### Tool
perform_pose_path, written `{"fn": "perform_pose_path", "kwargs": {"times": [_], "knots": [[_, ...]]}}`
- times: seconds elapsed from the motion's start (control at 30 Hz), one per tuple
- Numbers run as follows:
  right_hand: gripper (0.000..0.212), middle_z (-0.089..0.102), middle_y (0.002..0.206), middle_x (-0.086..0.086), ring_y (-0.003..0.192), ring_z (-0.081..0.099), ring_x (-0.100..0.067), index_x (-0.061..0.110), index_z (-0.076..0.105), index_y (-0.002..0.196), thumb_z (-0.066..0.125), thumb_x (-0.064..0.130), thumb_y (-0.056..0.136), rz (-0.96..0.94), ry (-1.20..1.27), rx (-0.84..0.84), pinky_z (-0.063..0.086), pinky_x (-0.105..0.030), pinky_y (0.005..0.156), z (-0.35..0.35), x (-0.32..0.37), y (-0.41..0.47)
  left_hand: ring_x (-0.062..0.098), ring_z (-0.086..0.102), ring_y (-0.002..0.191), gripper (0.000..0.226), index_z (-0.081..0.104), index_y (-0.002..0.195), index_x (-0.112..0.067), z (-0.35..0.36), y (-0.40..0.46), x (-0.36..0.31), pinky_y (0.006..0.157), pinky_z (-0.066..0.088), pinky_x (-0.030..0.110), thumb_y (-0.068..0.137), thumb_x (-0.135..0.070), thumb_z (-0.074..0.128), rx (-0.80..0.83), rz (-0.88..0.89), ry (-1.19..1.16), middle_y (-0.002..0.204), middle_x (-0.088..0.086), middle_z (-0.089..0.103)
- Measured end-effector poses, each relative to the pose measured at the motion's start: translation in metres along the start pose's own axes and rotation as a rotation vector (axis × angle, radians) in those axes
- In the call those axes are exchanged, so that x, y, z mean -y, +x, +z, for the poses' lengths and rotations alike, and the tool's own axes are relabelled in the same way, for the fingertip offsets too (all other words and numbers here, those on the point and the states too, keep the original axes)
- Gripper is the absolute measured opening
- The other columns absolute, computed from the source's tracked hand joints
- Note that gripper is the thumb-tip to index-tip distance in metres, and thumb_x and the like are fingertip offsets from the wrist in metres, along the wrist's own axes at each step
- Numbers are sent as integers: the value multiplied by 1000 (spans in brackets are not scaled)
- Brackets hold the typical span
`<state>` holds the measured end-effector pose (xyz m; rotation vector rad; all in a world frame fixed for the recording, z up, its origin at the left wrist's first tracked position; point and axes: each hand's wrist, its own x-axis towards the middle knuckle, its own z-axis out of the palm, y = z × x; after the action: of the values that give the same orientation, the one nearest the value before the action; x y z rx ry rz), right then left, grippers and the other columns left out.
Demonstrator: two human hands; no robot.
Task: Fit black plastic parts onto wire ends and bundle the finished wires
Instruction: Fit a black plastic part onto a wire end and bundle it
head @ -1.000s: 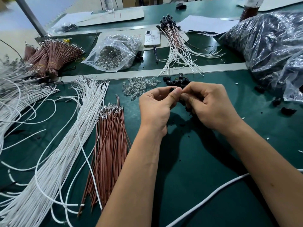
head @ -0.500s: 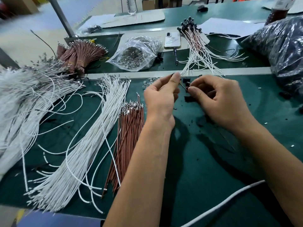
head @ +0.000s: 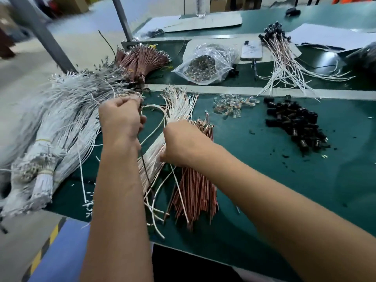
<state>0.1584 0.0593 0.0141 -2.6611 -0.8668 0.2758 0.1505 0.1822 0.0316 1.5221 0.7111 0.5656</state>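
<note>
**Wires: picking the next pair from the loose piles**

Wires sit in the frame's centre-left: loose white wires (head: pixel 179 110) fanned from mid-frame down to the lower centre, brown wires (head: pixel 195 188) lying just right of them, touching. Both piles have terminal ends pointing to the upper part of the frame, so I can grab by the end I need.

My left hand (head: pixel 122 119) is up at centre-left, fingers curled into a fist around a thin dark strand that runs down past my wrist. Looks like a wire held upright to keep it clear of the piles. What's at its top end I can't tell, too blurred.

My right hand (head: pixel 181 143) is at centre, knuckles up, pressed down on the seam between white and brown piles. Fingers are tucked under and hidden, so I can't tell if they're pinching a wire or only digging in.

Black plastic parts (head: pixel 295 121) are heaped at centre-right, well apart from both hands, within right-hand reach. Finished wires (head: pixel 284 64) with black caps lie in the upper right, past the table seam. Tied white bundles (head: pixel 42 180) are stacked at the left edge.

My read: fetching stage, no cap in hand yet. Risk: pulling one wire drags neighbours out of the fan.
</note>
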Motion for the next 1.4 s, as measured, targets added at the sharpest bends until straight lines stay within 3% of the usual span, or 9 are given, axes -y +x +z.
{"fn": "perform_pose_path", "kwargs": {"times": [0.17, 0.27, 0.47, 0.63, 0.73, 0.87, 0.97, 1.13, 1.4], "knots": [[32, 65, 75, -6, 77, 66, -23, 7, 59, 73, 80, 26, 89, 80, 115, 115, 55, -33, 65, -5, -5, 1, 9, 50, 45, 12, 67, 87, -13, -3, -2, -4, 37, 30, 18, 98, -17, 64, 1, -10, -38, 89, 6, 68], [29, 73, 67, -3, 55, 62, -14, 3, 73, 82, 79, 30, 92, 123, 542, 106, 54, -28, 52, -23, -23, -5, 10, 51, 53, 12, 63, 88, -13, 6, -8, -6, 39, 34, 19, 100, -16, 60, 22, -22, -64, 88, 5, 64], [24, 57, 62, -4, 44, 44, -7, 6, 66, 79, 68, 20, 98, -4, 1131, -108, 31, -18, 38, -80, -68, -33, 5, 54, 46, 12, 58, 98, -11, 49, -34, -6, 40, 37, 17, 105, -16, 51, 251, -74, -83, 76, 1, 72], [22, 57, 66, -4, 42, 41, -4, 4, 60, 83, 62, 22, 95, -168, 1291, 31, 30, -12, 32, -118, -123, -63, 11, 65, 51, 12, 54, 94, -13, 98, -53, -7, 38, 36, 16, 105, -15, 49, 323, 29, -73, 80, 6, 75], [23, 54, 68, -4, 47, 37, -4, 6, 58, 85, 64, 27, 93, -225, 1283, 28, 29, -11, 31, -130, -156, -83, 19, 74, 71, 11, 55, 92, -16, 111, -38, -3, 52, 48, 27, 103, -15, 52, 191, 101, -19, 94, 13, 72], [19, 57, 72, -2, 50, 41, -5, 14, 58, 88, 60, 27, 101, -110, 1390, -205, 30, -13, 32, -124, -191, -99, 27, 73, 96, 12, 54, 90, -20, 113, -19, -1, 85, 59, 46, 101, -17, 52, -9, 96, 53, 108, 12, 69], [20, 65, 74, -6, 48, 49, -10, 15, 58, 89, 58, 27, 105, 26, 1470, -465, 35, -15, 34, -103, -199, -97, 16, 74, 70, 8, 54, 98, -15, 127, -48, -3, 47, 48, 24, 105, -17, 50, 281, 50, 17, 94, 7, 76], [22, 66, 67, -4, 44, 49, -12, 16, 56, 88, 58, 28, 106, 176, 1350, -785, 33, -19, 34, -76, -213, -93, 13, 62, 54, 4, 53, 101, -9, 162, -113, -1, 37, 28, 15, 105, -10, 51, 1014, -137, 26, 84, 11, 76], [19, 66, 74, -5, 53, 53, -12, 9, 63, 91, 61, 23, 104, 202, 1356, -800, 39, -19, 41, -64, -232, -108, 7, 48, 47, 10, 60, 93, -4, 173, -120, 24, 37, 30, 12, 92, 6, 63, 1124, -174, -61, 75, 11, 70]]}}
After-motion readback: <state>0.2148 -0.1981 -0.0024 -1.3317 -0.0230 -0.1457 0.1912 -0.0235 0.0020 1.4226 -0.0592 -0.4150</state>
